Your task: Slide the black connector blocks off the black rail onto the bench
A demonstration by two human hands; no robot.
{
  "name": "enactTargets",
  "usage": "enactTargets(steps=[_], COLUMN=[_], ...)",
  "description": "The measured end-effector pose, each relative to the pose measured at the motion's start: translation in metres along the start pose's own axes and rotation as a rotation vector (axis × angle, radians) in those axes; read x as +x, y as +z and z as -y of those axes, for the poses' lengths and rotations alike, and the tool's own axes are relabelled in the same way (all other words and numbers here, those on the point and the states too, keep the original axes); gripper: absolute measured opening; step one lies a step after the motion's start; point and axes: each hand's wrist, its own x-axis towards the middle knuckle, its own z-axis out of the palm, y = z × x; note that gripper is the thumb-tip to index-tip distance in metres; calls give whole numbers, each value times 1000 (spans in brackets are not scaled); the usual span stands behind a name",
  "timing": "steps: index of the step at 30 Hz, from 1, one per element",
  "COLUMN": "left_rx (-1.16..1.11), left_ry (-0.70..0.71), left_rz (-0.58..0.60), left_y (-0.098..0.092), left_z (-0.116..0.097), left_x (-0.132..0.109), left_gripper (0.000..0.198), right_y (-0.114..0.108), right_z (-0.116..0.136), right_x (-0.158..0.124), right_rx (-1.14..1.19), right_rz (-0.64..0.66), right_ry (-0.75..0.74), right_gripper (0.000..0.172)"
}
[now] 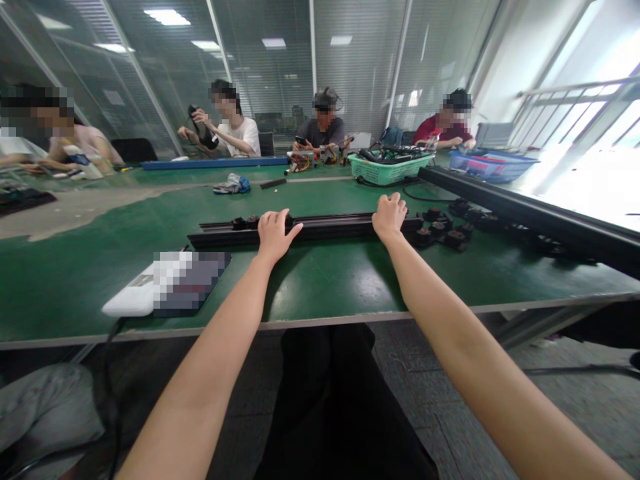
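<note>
Black rail [333,231], hands [273,233] [389,215] covering parts, grip unclear

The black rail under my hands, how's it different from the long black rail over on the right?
The rail under your hands lies roughly side to side in front of you, while the right-hand rail slants toward the picture's right edge. Your left hand and right hand are on the first; neither touches the second. The first fits within the picture, whereas the second runs out of it. Both are long, straight and black.
</note>
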Motion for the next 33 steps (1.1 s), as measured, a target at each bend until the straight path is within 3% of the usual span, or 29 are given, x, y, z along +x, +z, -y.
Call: enactTargets(steps=[33], left_rx=[16], left_ry=[-3], left_rz=[6], left_y=[-2], left_z=[-2], left_x=[0], left_gripper=[60], right_y=[8], right_z=[-23], right_x=[14], right_rx=[78], right_rz=[-43], right_ry=[71], right_gripper=[27])
